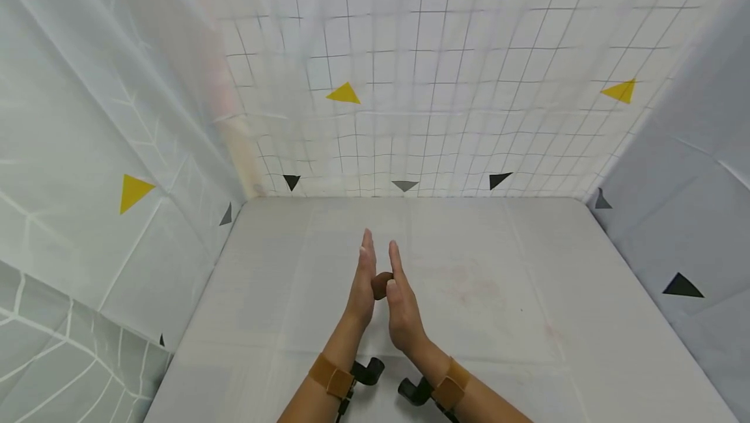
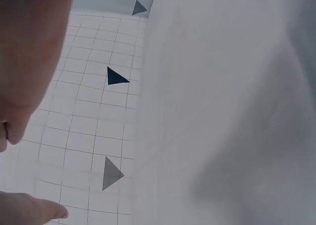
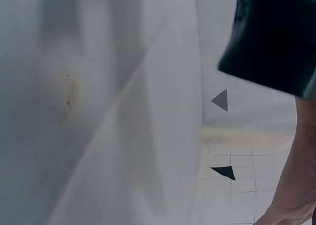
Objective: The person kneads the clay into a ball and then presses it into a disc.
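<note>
A small rounded brown lump (image 1: 381,285), which looks like clay or dough, sits between the two palms in the head view. My left hand (image 1: 363,286) is on its left side, upright with straight fingers pointing away. From the right, my right hand (image 1: 404,309) faces it, also straight-fingered, and its thumb hides part of the lump. The fingertips of both hands stand apart. At the left edge of the left wrist view, parts of a hand (image 2: 29,52) and a fingertip (image 2: 57,211) show. In the right wrist view, part of a hand (image 3: 291,210) is at the lower right.
Both hands are above a white-covered table (image 1: 281,345) with faint reddish stains (image 1: 474,286). A gridded white sheet (image 1: 445,71) with yellow and dark triangles hangs behind. Wrist straps (image 1: 332,376) carry small black cameras (image 1: 368,371). A dark block (image 3: 271,42) covers the right wrist view's upper right.
</note>
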